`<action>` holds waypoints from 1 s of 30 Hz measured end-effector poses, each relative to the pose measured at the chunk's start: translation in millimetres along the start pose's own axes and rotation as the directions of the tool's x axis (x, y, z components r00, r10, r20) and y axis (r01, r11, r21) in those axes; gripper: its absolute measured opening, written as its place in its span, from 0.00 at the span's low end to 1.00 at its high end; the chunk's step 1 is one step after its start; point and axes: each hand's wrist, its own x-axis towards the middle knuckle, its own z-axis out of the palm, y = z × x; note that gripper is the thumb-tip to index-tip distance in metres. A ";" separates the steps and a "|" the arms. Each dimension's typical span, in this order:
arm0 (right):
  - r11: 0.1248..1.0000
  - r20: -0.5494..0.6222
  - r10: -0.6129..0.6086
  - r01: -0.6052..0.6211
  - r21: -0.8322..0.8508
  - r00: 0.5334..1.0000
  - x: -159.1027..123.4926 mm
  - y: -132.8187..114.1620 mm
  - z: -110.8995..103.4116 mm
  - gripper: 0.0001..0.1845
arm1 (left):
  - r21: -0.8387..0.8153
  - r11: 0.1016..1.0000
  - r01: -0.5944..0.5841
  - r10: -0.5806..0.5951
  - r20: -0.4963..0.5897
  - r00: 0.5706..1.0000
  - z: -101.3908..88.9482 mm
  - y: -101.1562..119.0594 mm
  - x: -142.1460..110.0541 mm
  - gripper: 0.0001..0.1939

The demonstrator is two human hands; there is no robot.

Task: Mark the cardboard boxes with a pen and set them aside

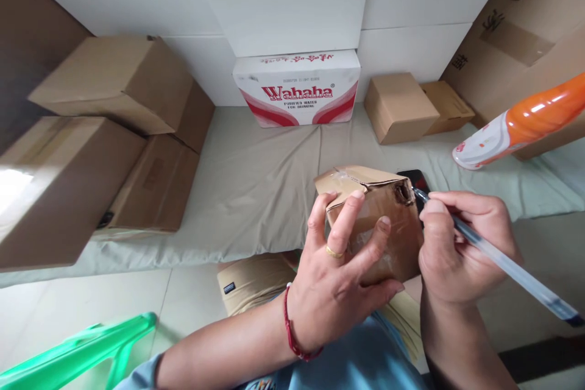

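Observation:
A small, worn cardboard box [384, 244] is tilted at the table's front edge, with tape over it and a torn, dark hole [404, 192] at its upper right corner. My left hand [340, 268] grips the box, fingers spread over its top and face, thumb along the lower side. In my right hand [461, 237] is a pen [507, 262], pinched between thumb and fingers. Its tip points at the corner beside the hole; whether it touches the cardboard I cannot tell. Partly hidden behind the box lies a dark, flat object like a phone [414, 178].
Several cardboard boxes [114, 85] are stacked on the left. A white Wahaba-style water carton [297, 90], printed Wahaha, stands against the wall. Two small boxes [400, 106] and an orange-and-white bottle [516, 125] are on the right. A green plastic stool-like thing [86, 350] is at lower left.

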 end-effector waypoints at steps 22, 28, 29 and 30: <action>0.991 -0.081 -0.132 0.130 -0.026 0.988 -8.2 7.9 -2.5 0.02 | 0.026 0.999 -0.043 0.044 -0.030 0.999 1.6 1.8 -1.3 0.34; 0.994 -0.051 -0.083 0.079 -0.081 0.995 -10.2 3.9 -4.8 0.03 | 0.020 0.999 -0.050 0.050 -0.039 0.998 1.7 1.5 -1.1 0.34; 0.995 -0.051 -0.069 0.065 -0.074 0.996 -10.6 3.7 -4.7 0.04 | 0.020 0.999 -0.050 0.051 -0.040 0.998 1.5 1.6 -1.0 0.34; 0.997 -0.057 -0.057 0.053 -0.062 0.997 -10.8 3.6 -4.5 0.05 | 0.020 0.998 -0.052 0.052 -0.042 0.998 1.3 1.7 -0.8 0.34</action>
